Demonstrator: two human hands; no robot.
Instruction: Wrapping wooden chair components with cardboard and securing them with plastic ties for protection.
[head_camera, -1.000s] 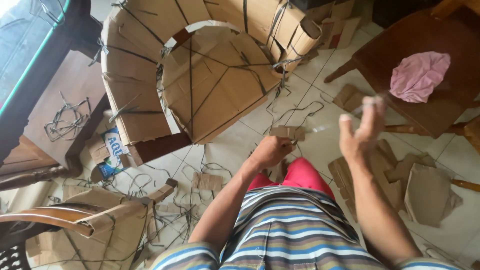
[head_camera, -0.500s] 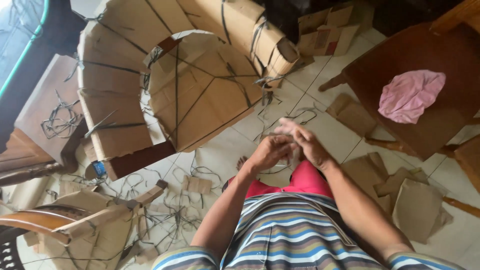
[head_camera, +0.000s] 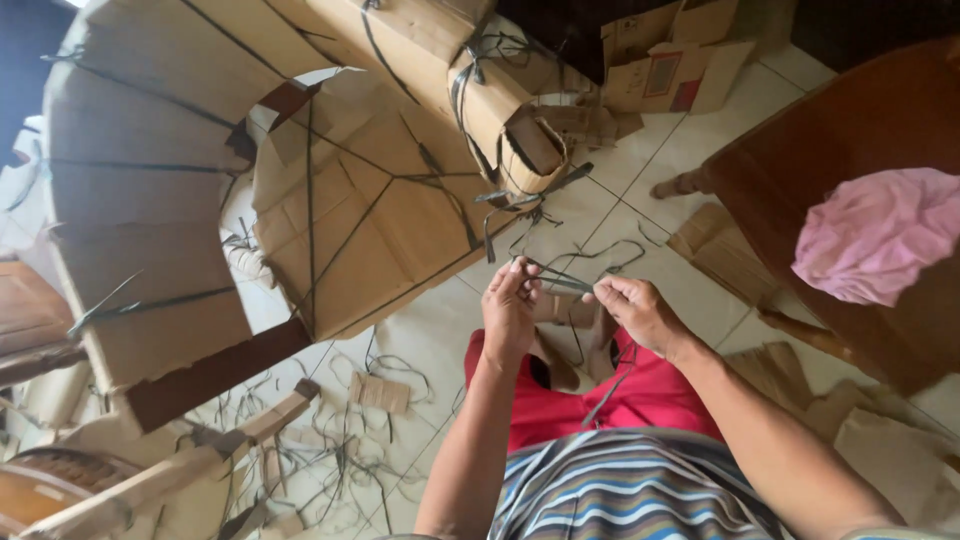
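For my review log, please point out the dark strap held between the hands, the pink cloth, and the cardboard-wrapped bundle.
dark strap (head_camera: 562, 281), head view, stretch between the hands.
pink cloth (head_camera: 880, 235), head view, middle of its folds.
cardboard-wrapped bundle (head_camera: 360, 220), head view, flat front face.

The strap (head_camera: 562, 281) between the left hand (head_camera: 510, 315) and right hand (head_camera: 640, 312) is too thin to show where its ends go; the fingers cover them. The pink cloth (head_camera: 880, 235) and wooden table (head_camera: 800, 170) are cut off at the right edge. The wrapped cardboard bundle (head_camera: 150, 200) runs past the top edge.
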